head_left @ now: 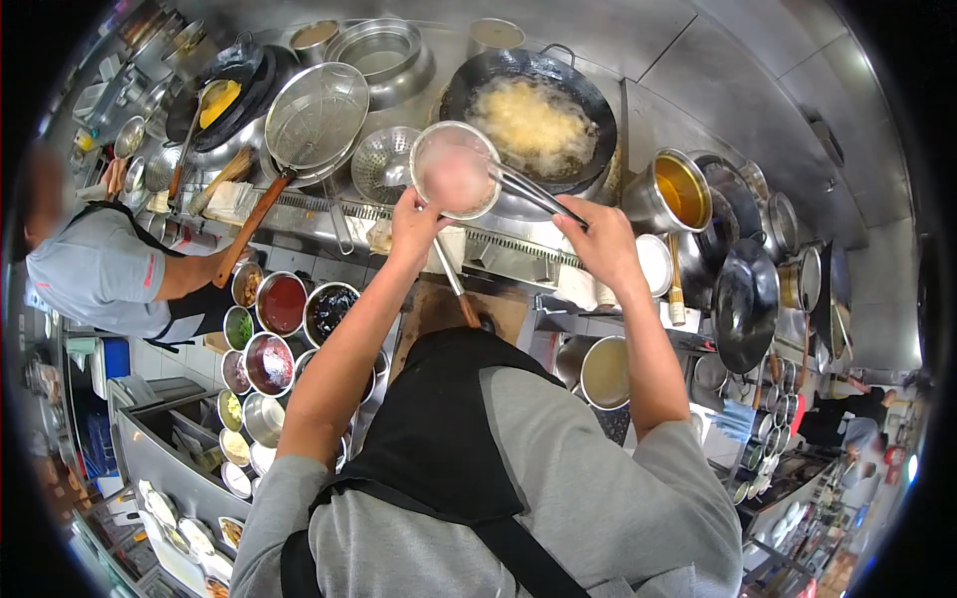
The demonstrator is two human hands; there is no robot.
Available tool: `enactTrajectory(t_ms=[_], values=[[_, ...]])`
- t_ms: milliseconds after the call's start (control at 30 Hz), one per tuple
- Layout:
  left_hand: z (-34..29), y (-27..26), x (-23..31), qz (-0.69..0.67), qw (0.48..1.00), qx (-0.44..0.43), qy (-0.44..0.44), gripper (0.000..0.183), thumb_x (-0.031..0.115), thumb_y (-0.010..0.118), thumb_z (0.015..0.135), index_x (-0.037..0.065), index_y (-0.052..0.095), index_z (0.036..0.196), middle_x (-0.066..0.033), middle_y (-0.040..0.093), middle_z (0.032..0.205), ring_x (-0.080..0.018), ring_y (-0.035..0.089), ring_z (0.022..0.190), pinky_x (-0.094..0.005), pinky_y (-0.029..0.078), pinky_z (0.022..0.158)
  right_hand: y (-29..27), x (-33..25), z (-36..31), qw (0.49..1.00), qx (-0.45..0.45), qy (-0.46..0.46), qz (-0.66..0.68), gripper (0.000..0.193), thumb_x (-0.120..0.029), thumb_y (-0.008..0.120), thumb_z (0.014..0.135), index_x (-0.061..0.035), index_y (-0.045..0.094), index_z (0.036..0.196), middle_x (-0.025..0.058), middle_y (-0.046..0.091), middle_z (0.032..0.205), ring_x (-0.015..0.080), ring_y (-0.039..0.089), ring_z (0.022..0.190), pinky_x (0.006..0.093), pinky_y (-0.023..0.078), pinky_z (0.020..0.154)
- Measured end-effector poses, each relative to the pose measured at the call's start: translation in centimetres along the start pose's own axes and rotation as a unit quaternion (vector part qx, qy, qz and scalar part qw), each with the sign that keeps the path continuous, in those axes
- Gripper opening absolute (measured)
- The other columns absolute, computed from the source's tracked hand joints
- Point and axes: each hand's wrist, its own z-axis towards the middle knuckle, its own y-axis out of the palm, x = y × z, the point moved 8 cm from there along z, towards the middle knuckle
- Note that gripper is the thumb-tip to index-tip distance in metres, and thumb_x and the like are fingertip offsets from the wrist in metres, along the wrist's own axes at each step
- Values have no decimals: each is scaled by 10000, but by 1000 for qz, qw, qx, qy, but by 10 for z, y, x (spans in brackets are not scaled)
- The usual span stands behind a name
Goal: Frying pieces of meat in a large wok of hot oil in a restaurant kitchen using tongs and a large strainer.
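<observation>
My left hand (pixel 417 224) grips the edge of a round bowl (pixel 481 140), tilted above the stove's front edge. Inside lies a pale pink mass (pixel 454 177), blurred, perhaps raw meat. Closed round a pair of long dark chopsticks (pixel 538 194), my right hand (pixel 595 237) points their tips into the bowl. Just beyond, a black wok (pixel 464 88) holds bubbling oil with a pale yellow mass (pixel 533 118) frying in it. A perforated ladle (pixel 382 164) rests left of the bowl. Under my left hand runs the metal and wooden handle (pixel 454 279) of some tool.
A wire strainer (pixel 317 112) with a wooden handle lies at the left. To the right stand a pot of orange liquid (pixel 682 194) and a black wok (pixel 746 304). Several sauce and ingredient bowls (pixel 281 304) crowd the lower left. A co-worker (pixel 110 264) stands at far left.
</observation>
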Motion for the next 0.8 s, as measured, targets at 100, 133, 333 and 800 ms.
enactTrajectory(t_ms=[100, 133, 333, 800], values=[[-3, 12, 2, 27, 999, -40, 18, 124, -11, 586, 838, -11, 507, 934, -54, 487, 908, -164, 597, 822, -300, 598, 695, 37, -6, 1, 991, -63, -39, -112, 338, -292, 625, 867, -119, 613, 1157, 161, 687, 871, 368, 660, 806, 457, 523, 728], [-5, 15, 2, 25, 998, -45, 19, 124, -11, 586, 838, -11, 507, 934, -54, 487, 908, -164, 597, 822, -300, 598, 695, 50, -7, 1, 985, -76, -32, -152, 301, -288, 615, 869, -133, 622, 1126, 173, 684, 872, 374, 658, 816, 479, 521, 730], [-1, -7, -4, 28, 999, 18, -5, 232, 3, 590, 851, 10, 532, 1075, -73, 559, 936, -171, 610, 832, -302, 584, 721, 24, 10, 15, 999, -49, 6, 4, 312, -282, 627, 850, -115, 679, 1108, 193, 670, 939, 386, 638, 881, 453, 506, 791], [44, -18, -13, -54, 994, -71, -56, 317, -33, 591, 849, 4, 503, 1151, -126, 574, 1130, -251, 615, 979, -404, 565, 836, 31, 97, 128, 973, 152, 171, 21, 300, -285, 624, 799, 0, 691, 862, 214, 678, 867, 377, 665, 813, 457, 532, 718]])
